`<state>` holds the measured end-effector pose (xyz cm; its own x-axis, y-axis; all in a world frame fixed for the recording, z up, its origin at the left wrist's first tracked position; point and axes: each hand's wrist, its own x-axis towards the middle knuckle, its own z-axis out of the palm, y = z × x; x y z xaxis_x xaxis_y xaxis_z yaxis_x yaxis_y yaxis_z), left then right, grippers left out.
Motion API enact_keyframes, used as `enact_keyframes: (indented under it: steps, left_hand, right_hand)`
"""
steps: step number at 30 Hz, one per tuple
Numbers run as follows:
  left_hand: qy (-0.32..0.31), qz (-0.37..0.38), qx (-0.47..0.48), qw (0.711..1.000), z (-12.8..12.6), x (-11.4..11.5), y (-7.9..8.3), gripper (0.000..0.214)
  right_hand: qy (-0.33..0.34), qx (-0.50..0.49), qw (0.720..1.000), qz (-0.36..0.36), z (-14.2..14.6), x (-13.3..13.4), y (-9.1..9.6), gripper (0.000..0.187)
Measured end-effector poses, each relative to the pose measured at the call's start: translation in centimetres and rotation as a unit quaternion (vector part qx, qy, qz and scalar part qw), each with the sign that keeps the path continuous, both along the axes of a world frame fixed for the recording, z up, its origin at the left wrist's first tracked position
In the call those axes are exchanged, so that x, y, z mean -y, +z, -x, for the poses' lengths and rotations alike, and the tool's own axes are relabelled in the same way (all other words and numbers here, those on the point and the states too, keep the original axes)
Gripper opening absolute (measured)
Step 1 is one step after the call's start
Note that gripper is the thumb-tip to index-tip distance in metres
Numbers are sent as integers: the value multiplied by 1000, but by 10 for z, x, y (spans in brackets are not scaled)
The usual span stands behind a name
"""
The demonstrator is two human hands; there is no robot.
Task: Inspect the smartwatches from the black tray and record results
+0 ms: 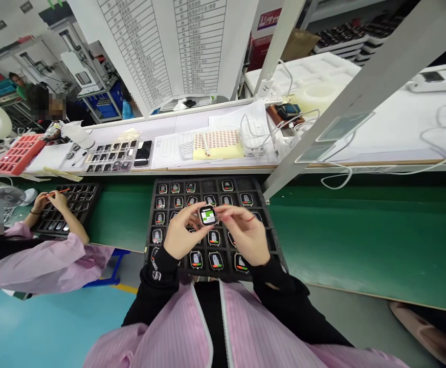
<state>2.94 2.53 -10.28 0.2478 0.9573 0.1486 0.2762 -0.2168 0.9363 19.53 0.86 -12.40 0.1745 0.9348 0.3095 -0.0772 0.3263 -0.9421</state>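
A square smartwatch without a strap (208,215) is held up over a black foam tray (245,185), its screen lit green and white. My left hand (182,232) grips the watch at its left edge between thumb and fingers. At the right edge, the fingertips of my right hand (246,232) pinch close against the casing; whether they press a button there is too small to tell. Below, the tray's compartments hold many similar watch bodies, such as one watch (216,260) with a lit orange and green screen. Some compartments at the back are bare.
A green bench (361,225) carries the tray. Along the shelf behind lie papers, a yellow sheet (217,144), a black phone (143,153) and white cables (338,179). A slanted metal post (346,107) rises at right. At left, a co-worker's hands (56,201) work over another tray (81,204).
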Motion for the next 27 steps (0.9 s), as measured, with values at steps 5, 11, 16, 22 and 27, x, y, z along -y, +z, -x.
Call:
enact_keyframes:
  steps: [5,11,16,22,27]
  left_hand:
    - [1,-93,-43,995,-1,-4,26,52]
    - [-40,-219,-99,970,-6,-12,49,49]
    - [-68,-246,-111,960,-9,-15,54,49]
    - [-74,-220,-107,967,-7,-11,52,50]
    - [-66,-211,-103,970,-9,-12,49,51]
  right_hand:
    - [-63,-85,991,81,-12,-6,8,22]
    - [90,22,994,64,-14,-11,45,35]
    - [135,8,989,58,-9,-17,57,45]
    - [123,16,990,73,-10,-17,57,47]
    - [151,-26,984,86,-6,-15,53,46]
